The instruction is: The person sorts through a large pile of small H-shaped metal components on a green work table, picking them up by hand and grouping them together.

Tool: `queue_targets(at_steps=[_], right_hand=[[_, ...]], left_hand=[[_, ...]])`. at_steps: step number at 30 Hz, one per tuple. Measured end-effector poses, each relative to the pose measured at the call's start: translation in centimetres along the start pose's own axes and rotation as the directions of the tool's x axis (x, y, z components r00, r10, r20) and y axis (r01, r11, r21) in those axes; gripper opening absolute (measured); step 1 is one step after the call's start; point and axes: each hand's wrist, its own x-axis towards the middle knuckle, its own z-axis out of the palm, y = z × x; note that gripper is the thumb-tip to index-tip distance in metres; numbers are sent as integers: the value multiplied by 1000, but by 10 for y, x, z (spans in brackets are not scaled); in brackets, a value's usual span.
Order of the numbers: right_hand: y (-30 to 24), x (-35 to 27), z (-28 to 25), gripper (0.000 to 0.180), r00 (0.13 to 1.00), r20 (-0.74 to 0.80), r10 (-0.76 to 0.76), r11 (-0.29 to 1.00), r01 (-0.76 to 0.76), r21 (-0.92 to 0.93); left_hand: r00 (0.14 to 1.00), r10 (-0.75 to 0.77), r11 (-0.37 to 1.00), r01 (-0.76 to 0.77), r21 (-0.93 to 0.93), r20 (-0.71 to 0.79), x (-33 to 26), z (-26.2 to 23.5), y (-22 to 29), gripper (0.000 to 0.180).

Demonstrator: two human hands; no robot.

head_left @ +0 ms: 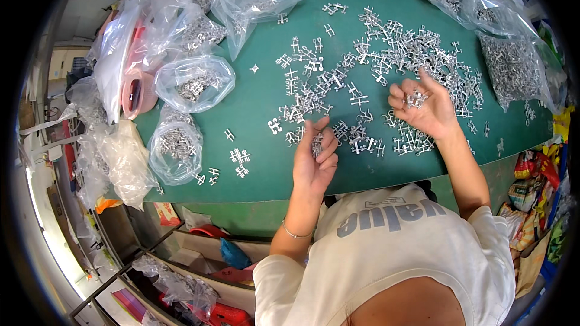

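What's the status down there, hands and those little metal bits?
Left hand pinching one small metal piece. Right hand cupping a few pieces. Loose pile of metal pieces spread on the green table; plastic bags of pieces off to the left.

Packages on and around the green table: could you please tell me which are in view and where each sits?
Clear plastic bags of small silver metal parts: table's left side, crumpled.
More clear bags of parts: far right edge.
Colourful snack-like packets: right of table, red, yellow, green.
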Motion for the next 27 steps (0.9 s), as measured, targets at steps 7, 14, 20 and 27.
queue_targets(at_steps=[7,14,20,27], right_hand=[[29,-3,22,16,1000,28,-1,569,23,-822],[41,6,15,26,891,309,-331,-280,220,-934],[65,6,20,25,900,387,-201,-505,244,-828],[51,8,3,14,848,383,-366,-508,163,-846]], left_hand=[[941,181,978,-141,154,-285,5,43,-13,42],[875,356,900,-227,372,-327,-24,24,1,31],[882,345,938,-317,137,-321,-36,45,2,50],[833,374,926,-309,218,-407,-56,19,8,22]])
